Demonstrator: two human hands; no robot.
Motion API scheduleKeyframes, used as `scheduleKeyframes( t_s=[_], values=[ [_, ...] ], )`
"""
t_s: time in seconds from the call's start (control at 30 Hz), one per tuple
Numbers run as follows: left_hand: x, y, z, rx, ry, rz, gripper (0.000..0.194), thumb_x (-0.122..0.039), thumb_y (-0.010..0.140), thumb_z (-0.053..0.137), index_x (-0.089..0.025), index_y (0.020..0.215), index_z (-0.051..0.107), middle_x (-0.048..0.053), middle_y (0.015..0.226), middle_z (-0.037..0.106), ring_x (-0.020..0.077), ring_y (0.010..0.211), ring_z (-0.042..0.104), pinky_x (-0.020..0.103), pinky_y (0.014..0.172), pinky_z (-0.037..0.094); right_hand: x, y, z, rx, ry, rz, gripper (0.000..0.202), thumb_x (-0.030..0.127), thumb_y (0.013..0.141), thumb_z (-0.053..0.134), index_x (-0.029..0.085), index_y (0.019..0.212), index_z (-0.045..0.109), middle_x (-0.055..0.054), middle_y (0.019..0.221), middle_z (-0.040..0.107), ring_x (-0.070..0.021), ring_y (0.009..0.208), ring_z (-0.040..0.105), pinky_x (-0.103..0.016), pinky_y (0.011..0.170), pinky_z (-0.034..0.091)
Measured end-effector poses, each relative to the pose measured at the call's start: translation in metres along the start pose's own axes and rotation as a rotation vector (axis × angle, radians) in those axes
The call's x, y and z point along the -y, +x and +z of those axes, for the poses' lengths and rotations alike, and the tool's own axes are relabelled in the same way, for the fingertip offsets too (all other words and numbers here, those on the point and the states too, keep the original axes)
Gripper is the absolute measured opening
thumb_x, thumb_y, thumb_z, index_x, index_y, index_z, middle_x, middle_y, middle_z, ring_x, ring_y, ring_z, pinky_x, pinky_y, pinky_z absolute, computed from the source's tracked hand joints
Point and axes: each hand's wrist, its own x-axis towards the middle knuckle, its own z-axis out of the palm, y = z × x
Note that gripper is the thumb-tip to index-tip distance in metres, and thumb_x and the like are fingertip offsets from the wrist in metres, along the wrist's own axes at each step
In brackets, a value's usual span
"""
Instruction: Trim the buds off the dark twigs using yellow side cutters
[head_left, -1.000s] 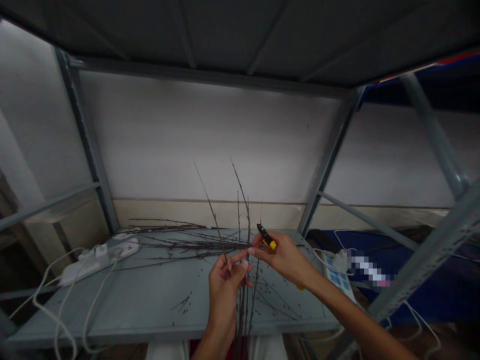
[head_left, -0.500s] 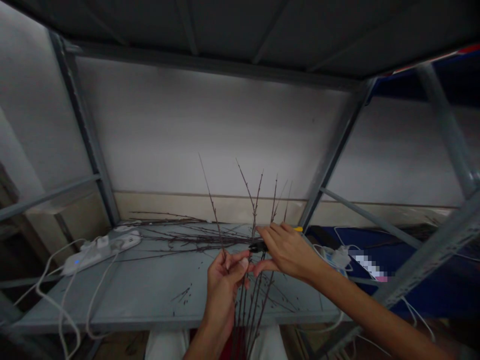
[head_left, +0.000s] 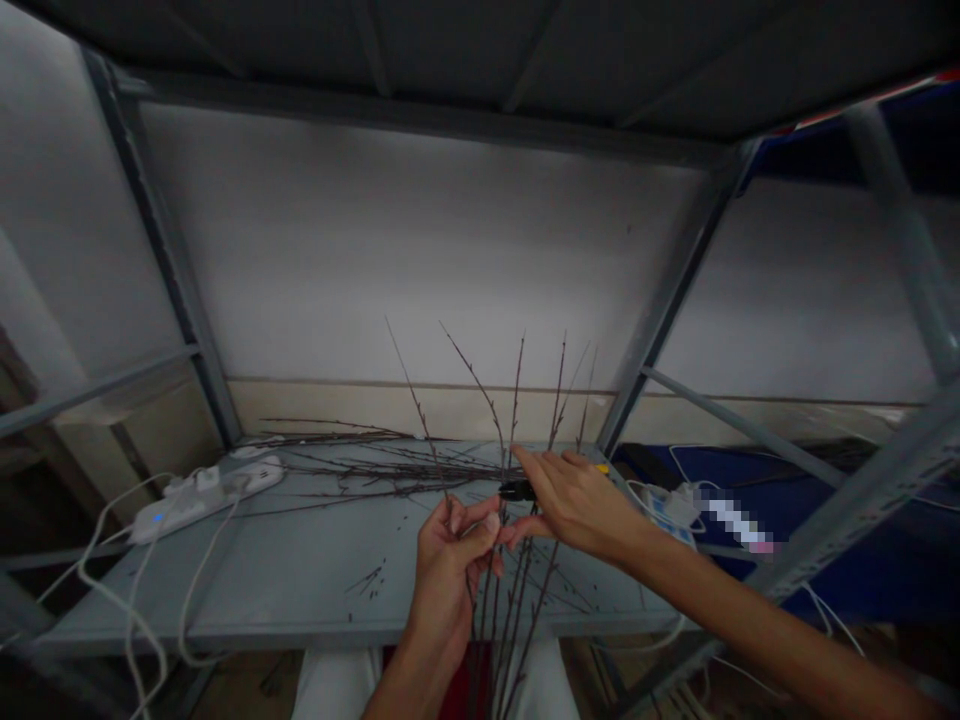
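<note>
My left hand (head_left: 446, 560) is closed on several thin brown twigs (head_left: 424, 428) with small buds, which stand upright and fan out above the shelf. Their lower ends run down past the shelf's front edge toward my lap. Wrapped around a pair of pliers (head_left: 516, 491), my right hand (head_left: 589, 510) keeps the black jaws just above my left fingertips, beside the twigs. A yellow handle end (head_left: 601, 468) shows behind that hand. Whether the jaws grip a twig I cannot tell. The right thumb points toward the left fingertips.
More twigs (head_left: 367, 468) lie across the back of the grey metal shelf (head_left: 277, 575). Short cut bits (head_left: 367, 580) are scattered near its front. A white power strip (head_left: 251, 480) with cables sits at left. Metal posts (head_left: 679, 300) frame both sides, with a dark shelf overhead.
The upright twigs have spread a little, some tips leaning further left and others further right. Both hands stay in nearly the same place, and the view has shifted slightly.
</note>
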Motion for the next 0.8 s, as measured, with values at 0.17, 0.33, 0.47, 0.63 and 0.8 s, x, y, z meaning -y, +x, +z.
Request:
scheduleKeyframes(
  t_s=[0.17, 0.33, 0.47, 0.63, 0.8],
  values=[
    [0.000, -0.001, 0.000, -0.005, 0.001, 0.004, 0.058, -0.022, 0.061, 0.092, -0.022, 0.073, 0.036, 0.011, 0.102, 0.077, 0.0233, 0.075, 0.076, 0.019, 0.040, 0.044, 0.005, -0.001, 0.009, 0.039, 0.034, 0.082, 0.067, 0.054, 0.099, 0.047, -0.001, 0.136, 0.051, -0.021, 0.090, 0.072, -0.0323, 0.078, 0.071, -0.042, 0.070, 0.054],
    [-0.002, 0.001, 0.002, -0.029, -0.013, 0.029, 0.051, -0.021, 0.066, 0.090, -0.021, 0.074, 0.040, 0.013, 0.109, 0.076, 0.0206, 0.078, 0.075, 0.020, 0.046, 0.048, 0.007, -0.003, 0.008, 0.139, 0.194, 0.231, 0.061, 0.053, 0.098, 0.051, 0.002, 0.132, 0.054, -0.020, 0.087, 0.074, -0.0346, 0.078, 0.073, -0.041, 0.066, 0.055],
    [0.000, 0.007, -0.003, -0.073, 0.013, 0.062, 0.045, -0.023, 0.066, 0.090, -0.019, 0.074, 0.046, 0.015, 0.116, 0.075, 0.0197, 0.079, 0.073, 0.019, 0.044, 0.045, 0.008, 0.001, -0.003, 0.077, 0.662, 0.468, 0.052, 0.052, 0.093, 0.062, 0.015, 0.128, 0.056, -0.010, 0.090, 0.077, -0.0268, 0.080, 0.073, -0.038, 0.076, 0.055],
    [0.004, 0.003, -0.001, -0.067, 0.061, 0.040, 0.040, -0.029, 0.065, 0.091, -0.018, 0.081, 0.056, 0.015, 0.118, 0.074, 0.0208, 0.079, 0.073, 0.019, 0.043, 0.045, 0.011, 0.024, -0.016, -0.115, 1.136, 0.844, 0.043, 0.050, 0.083, 0.070, 0.017, 0.110, 0.065, -0.009, 0.100, 0.075, -0.0158, 0.058, 0.062, -0.030, 0.055, 0.052],
    [0.001, -0.006, 0.007, -0.070, 0.063, 0.029, 0.042, -0.032, 0.059, 0.094, -0.017, 0.075, 0.058, 0.015, 0.115, 0.075, 0.0212, 0.075, 0.072, 0.020, 0.040, 0.044, 0.006, 0.041, -0.019, -0.100, 1.233, 0.893, 0.032, 0.042, 0.074, 0.077, 0.016, 0.088, 0.068, -0.002, 0.073, 0.068, -0.0107, 0.049, 0.051, -0.024, 0.045, 0.041]
  ],
)
